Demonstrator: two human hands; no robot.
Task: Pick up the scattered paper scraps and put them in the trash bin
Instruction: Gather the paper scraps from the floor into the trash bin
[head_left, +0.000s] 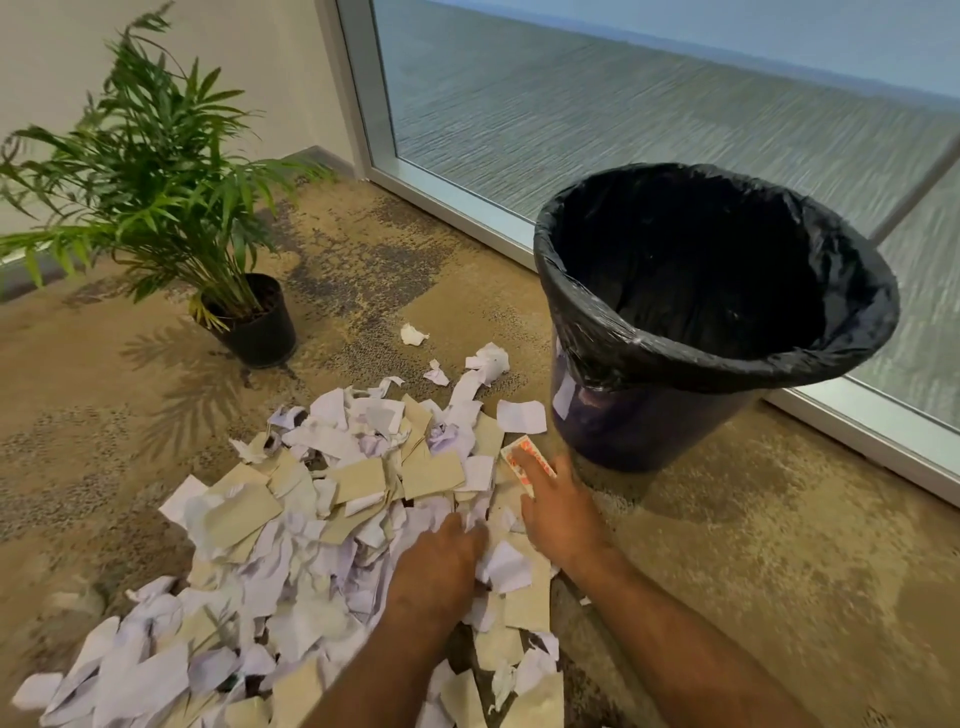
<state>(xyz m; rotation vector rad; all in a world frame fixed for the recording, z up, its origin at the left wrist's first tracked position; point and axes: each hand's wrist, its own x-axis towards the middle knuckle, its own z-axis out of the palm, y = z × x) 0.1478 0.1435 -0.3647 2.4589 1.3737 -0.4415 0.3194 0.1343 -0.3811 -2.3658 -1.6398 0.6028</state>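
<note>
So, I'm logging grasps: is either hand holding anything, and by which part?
Left hand digs its curled fingers into the paper scraps; a hold cannot be told. Right hand rests flat, holding nothing.

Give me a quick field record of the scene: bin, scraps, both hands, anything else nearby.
bin: trash bin upright by the window, black liner over the rim, no paper visible inside
scraps: paper scraps heaped on the carpet left of the bin, a few strays toward the plant
left hand: left hand on the heap, fingers curled into the scraps
right hand: right hand, fingers straight, pressing an orange-printed scrap near the bin base
nearby: potted plant at far left
</note>
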